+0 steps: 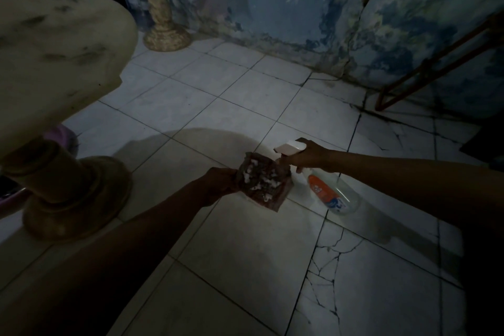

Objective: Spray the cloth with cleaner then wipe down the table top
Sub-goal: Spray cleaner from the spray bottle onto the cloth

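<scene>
Both arms reach forward over the tiled floor [191,95], hands held in mid-air, close together at frame centre. Scene is dim.

Left hand [218,181]: forearm comes up from lower left, fingers curled round one edge of the cloth [263,181], holding it up with its face turned toward the bottle. We see white foam blobs on the cloth's face. Cloth is reddish-brown, hanging clear of the floor.

Right hand [309,157]: forearm enters from the right, roughly level. Fingers wrapped round the neck of the spray bottle [331,195], at the trigger; we can't tell if the trigger is pressed. White spray head [289,147] points left, nozzle just beside the cloth's upper edge. Bottle body is clear with an orange label, tilted down and right below the hand.

Stone table top [60,57], the surface to be wiped, sits at far left on a pedestal base [76,194], well apart from both hands. A second stone pedestal [163,22] stands by the peeling blue wall [300,8].
</scene>
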